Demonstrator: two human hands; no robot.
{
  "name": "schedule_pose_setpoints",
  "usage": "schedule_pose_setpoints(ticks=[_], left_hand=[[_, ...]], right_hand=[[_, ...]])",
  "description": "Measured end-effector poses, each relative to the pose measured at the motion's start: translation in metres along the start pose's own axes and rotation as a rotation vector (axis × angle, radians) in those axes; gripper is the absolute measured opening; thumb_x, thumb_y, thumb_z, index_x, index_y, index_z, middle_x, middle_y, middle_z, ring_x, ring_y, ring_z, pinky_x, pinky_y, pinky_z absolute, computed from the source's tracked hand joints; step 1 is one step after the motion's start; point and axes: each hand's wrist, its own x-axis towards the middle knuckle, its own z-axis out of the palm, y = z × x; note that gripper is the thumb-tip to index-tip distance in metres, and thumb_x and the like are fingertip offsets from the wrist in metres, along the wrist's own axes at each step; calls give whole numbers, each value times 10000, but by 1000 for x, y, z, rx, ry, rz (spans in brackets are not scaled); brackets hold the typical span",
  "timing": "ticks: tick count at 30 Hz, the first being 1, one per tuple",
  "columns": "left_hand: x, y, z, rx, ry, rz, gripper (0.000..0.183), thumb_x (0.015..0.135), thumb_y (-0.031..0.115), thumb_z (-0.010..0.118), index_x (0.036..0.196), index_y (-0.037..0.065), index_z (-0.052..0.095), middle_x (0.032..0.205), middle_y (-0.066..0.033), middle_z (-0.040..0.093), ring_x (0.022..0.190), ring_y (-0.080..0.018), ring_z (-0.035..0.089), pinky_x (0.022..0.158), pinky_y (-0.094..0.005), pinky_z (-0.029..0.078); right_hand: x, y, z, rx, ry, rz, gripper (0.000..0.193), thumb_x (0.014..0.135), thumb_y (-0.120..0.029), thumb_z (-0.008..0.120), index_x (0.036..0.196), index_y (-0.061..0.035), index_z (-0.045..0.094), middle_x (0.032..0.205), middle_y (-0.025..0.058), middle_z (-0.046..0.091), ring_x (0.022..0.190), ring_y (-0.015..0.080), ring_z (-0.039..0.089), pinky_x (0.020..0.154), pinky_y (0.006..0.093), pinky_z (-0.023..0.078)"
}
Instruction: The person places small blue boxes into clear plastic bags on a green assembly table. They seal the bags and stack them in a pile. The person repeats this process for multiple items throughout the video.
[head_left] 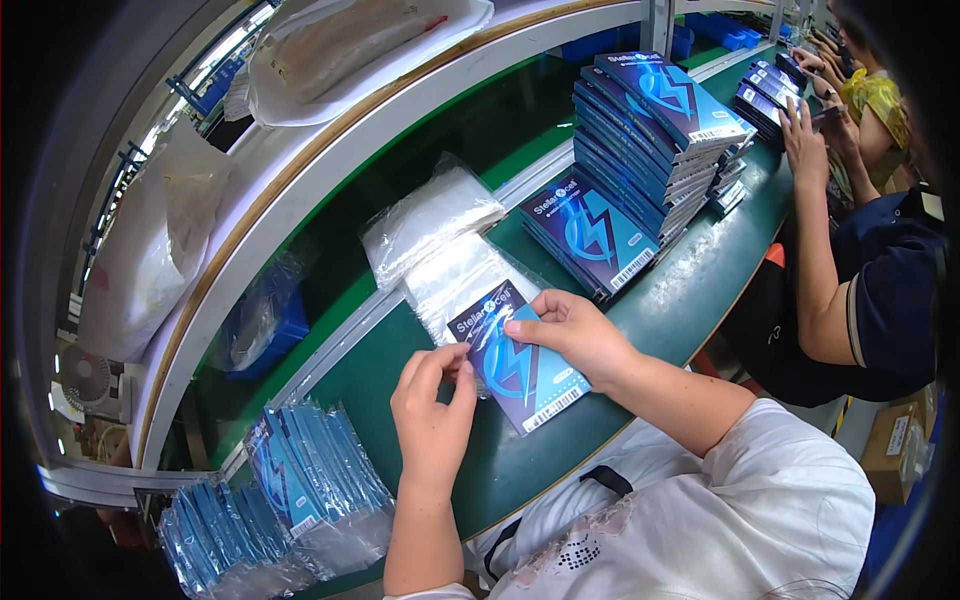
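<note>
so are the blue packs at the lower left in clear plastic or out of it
In: the blue packs have shiny, wrinkled clear plastic over them, extending loosely past their lower ends.

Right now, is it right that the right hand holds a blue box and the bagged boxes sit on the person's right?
Not quite: the head view shows the bagged boxes on the person's left. The right hand does hold a blue box.

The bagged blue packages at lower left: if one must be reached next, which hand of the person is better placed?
Probably the left hand: it is nearer to the bagged blue packages. The right hand is farther away, with its grip on the flat blue box.
</note>
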Motion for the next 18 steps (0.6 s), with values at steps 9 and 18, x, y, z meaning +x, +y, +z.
schedule_pose_setpoints(ticks=[9,18], left_hand=[[-14,18,13,-1112,68,-474,370,892,50,578,1236,-33,469,1150,-103,581,1027,-168,573,888,-325,461],[-23,43,4,-1093,96,-487,349,903,129,550,1203,-37,484,1145,-149,584,1038,-236,588,899,-385,484]], right_hand=[[-26,-5,23,-322,-121,-179,323,790,-287,752,682,-28,592,588,-27,519,559,25,443,486,209,357],[-45,-30,19,-852,-239,-693,705,720,-166,763,1348,-71,458,769,106,608,635,248,577,592,309,473]])
